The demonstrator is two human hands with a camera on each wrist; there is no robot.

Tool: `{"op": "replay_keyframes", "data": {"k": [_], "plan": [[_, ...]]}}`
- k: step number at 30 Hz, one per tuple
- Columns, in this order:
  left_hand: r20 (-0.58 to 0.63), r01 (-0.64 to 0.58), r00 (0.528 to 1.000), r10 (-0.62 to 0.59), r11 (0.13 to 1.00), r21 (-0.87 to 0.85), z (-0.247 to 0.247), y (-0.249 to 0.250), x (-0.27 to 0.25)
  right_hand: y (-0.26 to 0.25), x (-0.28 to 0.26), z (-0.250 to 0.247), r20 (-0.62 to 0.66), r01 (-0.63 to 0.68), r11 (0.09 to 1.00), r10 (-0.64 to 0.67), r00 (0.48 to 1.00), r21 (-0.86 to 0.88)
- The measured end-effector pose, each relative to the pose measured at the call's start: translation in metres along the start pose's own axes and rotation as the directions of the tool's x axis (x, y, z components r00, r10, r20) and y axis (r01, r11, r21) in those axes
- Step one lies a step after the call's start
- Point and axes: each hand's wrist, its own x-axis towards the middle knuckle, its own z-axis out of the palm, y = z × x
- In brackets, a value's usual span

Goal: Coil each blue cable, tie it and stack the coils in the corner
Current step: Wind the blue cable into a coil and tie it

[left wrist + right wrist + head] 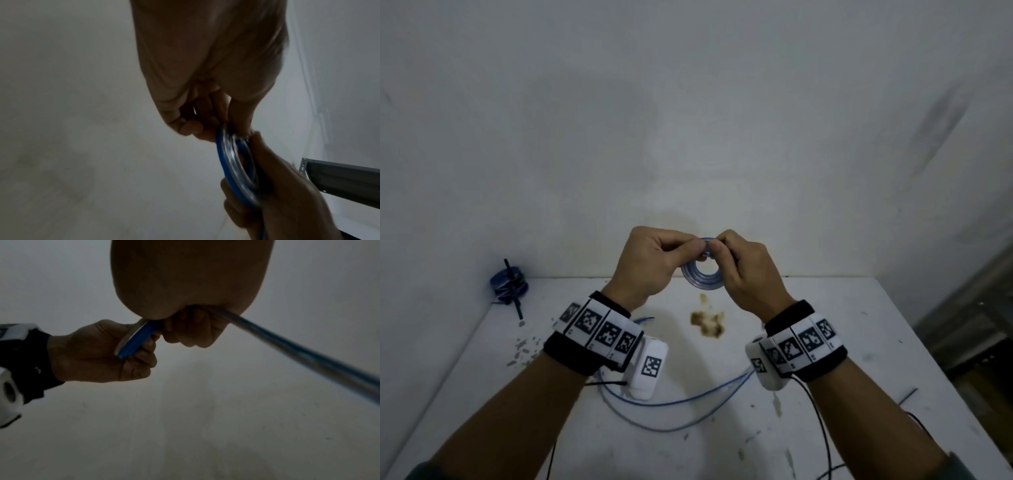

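You're in a bare workroom or storage corner: plain white walls (688, 102), a stained, paint-chipped white table (825, 342) across the lower frame, and grey metal shelving (969, 308) at the right edge.

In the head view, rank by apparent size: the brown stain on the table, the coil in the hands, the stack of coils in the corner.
1. stack of coils and coil in the hands: look about alike; the held coil is raised nearer the camera and partly hidden, so unranked.
2. brown stain: slightly smaller.

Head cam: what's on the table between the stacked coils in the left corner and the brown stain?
Head view: bare white table between the stacked coils and the brown stain; the left hand crosses above that stretch.
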Motion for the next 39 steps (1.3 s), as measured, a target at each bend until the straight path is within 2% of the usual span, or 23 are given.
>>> {"op": "replay_keyframes", "data": {"k": [2,4,6,7,8,10,12,14,16,18,21,26,28,31,35,39], "plan": [[-0.136,-0.015,0.991,-0.002,0.993,-0.120,0.012,-0.003,-0.001,-0.005,-0.007,0.008,-0.164,-0.078,0.991,0.096,0.982,0.109],[-0.222,-0.020,0.975,-0.027,0.978,-0.206,0.023,-0.006,-0.003,-0.013,-0.015,0.022,-0.282,-0.153,0.967,0.208,0.936,0.205],[-0.242,-0.002,0.968,-0.062,0.966,-0.257,0.031,-0.009,-0.006,-0.017,-0.019,0.033,-0.349,-0.205,0.939,0.298,0.889,0.277],[-0.228,0.020,0.970,-0.087,0.959,-0.284,0.031,-0.010,-0.007,-0.017,-0.018,0.035,-0.356,-0.215,0.934,0.311,0.881,0.285],[-0.190,0.056,0.975,-0.118,0.950,-0.306,0.029,-0.012,-0.009,-0.015,-0.017,0.032,-0.337,-0.214,0.940,0.299,0.893,0.266],[-0.068,0.141,0.984,-0.166,0.950,-0.277,0.017,-0.014,-0.008,-0.007,-0.012,0.019,-0.216,-0.181,0.969,0.215,0.952,0.167],[0.059,0.165,0.986,-0.158,0.979,-0.118,0.000,-0.012,-0.005,0.001,-0.006,0.003,-0.033,-0.098,0.995,0.099,0.995,0.024],[0.171,0.146,0.974,-0.150,0.989,0.036,-0.009,-0.005,0.000,0.004,0.002,-0.008,0.136,-0.005,0.995,0.019,0.991,-0.103],[0.185,0.129,0.972,-0.141,0.989,0.079,-0.011,-0.001,0.006,0.003,0.010,-0.014,0.216,0.014,0.994,0.010,0.976,-0.109],[0.104,0.098,0.989,-0.101,0.995,0.031,-0.008,-0.001,0.008,0.003,0.012,-0.016,0.174,-0.028,1.000,0.029,0.984,-0.007],[-0.053,0.065,0.996,-0.070,0.995,-0.081,0.002,-0.008,0.004,0.001,0.005,-0.010,0.009,-0.060,0.992,0.060,0.998,0.111],[-0.228,0.109,0.960,-0.162,0.967,-0.229,0.024,-0.015,-0.002,0.001,-0.016,0.014,-0.214,-0.166,0.975,0.196,0.957,0.150],[-0.221,0.154,0.950,-0.221,0.946,-0.285,0.030,-0.016,-0.004,-0.001,-0.021,0.025,-0.287,-0.210,0.963,0.252,0.924,0.169],[-0.128,0.243,0.946,-0.298,0.913,-0.328,0.036,-0.020,-0.009,-0.007,-0.023,0.036,-0.337,-0.240,0.947,0.303,0.892,0.216],[-0.003,0.301,0.949,-0.315,0.910,-0.286,0.024,-0.022,-0.014,-0.003,-0.016,0.027,-0.283,-0.207,0.968,0.239,0.929,0.141],[0.006,0.249,0.968,-0.252,0.952,-0.175,0.005,-0.017,-0.011,0.004,-0.010,0.016,-0.159,-0.168,0.985,0.173,0.972,0.043]]}}
